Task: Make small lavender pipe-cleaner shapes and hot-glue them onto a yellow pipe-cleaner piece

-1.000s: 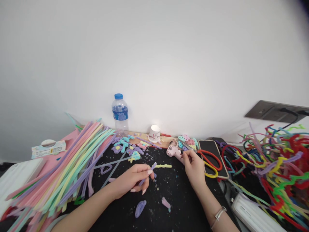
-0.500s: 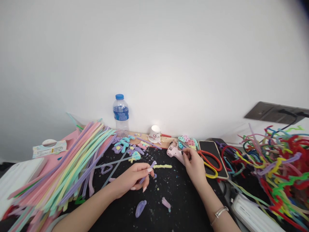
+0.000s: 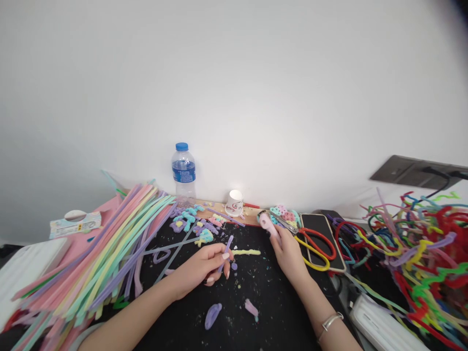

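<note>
My left hand [image 3: 204, 268] pinches a short purple pipe cleaner [image 3: 226, 246] between thumb and fingertips, its free end pointing up and away from me. My right hand [image 3: 288, 251] is closed around the handle of a pink glue gun [image 3: 266, 223] — the body sticks out past my fingers toward the wall. Between the two hands lies a yellow fuzzy piece [image 3: 246, 252] on the black mat [image 3: 263, 292]. Just right of my right hand sit red-and-yellow scissors [image 3: 316, 248], partly over a phone [image 3: 321, 229]. Nearer to me than my left hand lies a purple loop [image 3: 212, 315]. Far to its left spreads a bundle of pastel pipe cleaners [image 3: 109, 248] — beyond it, a water bottle [image 3: 184, 173].
</note>
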`<state>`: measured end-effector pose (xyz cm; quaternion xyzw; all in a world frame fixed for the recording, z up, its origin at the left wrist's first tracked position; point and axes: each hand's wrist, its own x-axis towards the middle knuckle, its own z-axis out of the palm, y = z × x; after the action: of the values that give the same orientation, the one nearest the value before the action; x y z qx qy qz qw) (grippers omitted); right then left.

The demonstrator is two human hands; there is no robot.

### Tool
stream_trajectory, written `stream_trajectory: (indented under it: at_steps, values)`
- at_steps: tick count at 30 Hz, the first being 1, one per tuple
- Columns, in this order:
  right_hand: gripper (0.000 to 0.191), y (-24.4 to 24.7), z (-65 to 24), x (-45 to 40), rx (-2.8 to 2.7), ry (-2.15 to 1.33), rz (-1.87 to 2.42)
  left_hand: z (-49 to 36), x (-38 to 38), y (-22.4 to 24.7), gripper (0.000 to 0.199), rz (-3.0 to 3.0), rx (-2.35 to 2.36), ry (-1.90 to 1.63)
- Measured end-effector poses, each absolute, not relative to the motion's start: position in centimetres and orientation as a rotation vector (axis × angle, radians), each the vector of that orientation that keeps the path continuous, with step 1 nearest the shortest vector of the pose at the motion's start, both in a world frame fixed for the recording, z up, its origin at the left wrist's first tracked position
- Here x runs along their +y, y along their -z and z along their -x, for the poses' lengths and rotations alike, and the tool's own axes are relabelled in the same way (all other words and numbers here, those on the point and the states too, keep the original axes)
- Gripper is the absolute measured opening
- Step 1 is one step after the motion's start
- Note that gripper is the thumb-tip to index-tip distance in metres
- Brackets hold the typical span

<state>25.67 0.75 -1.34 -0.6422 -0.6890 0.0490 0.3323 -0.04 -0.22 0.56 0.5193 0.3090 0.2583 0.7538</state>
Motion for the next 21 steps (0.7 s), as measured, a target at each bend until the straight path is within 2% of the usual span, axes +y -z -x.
stream_trajectory:
  at_steps: [6, 13, 16, 21]
  values:
    - [0.028, -0.1, -24.6, -0.1, -1.512, -0.459, 1.555, -0.1, -0.2, -0.2, 0.025, -1.157, 0.693, -0.583]
    - [0.027, 1.0, -23.1, -0.7, -1.454, -1.152, 1.317, -0.1, 0.1, 0.6, 0.027, -1.134, 0.739, -0.609]
    - [0.036, 1.5, -22.6, -0.9, -1.466, -1.239, 1.301, -0.1, 0.1, 0.7, 0.026, -1.123, 0.741, -0.623]
    - [0.04, 1.5, -22.3, -1.0, -1.486, -1.179, 1.344, -0.2, 0.1, 0.6, 0.026, -1.115, 0.747, -0.625]
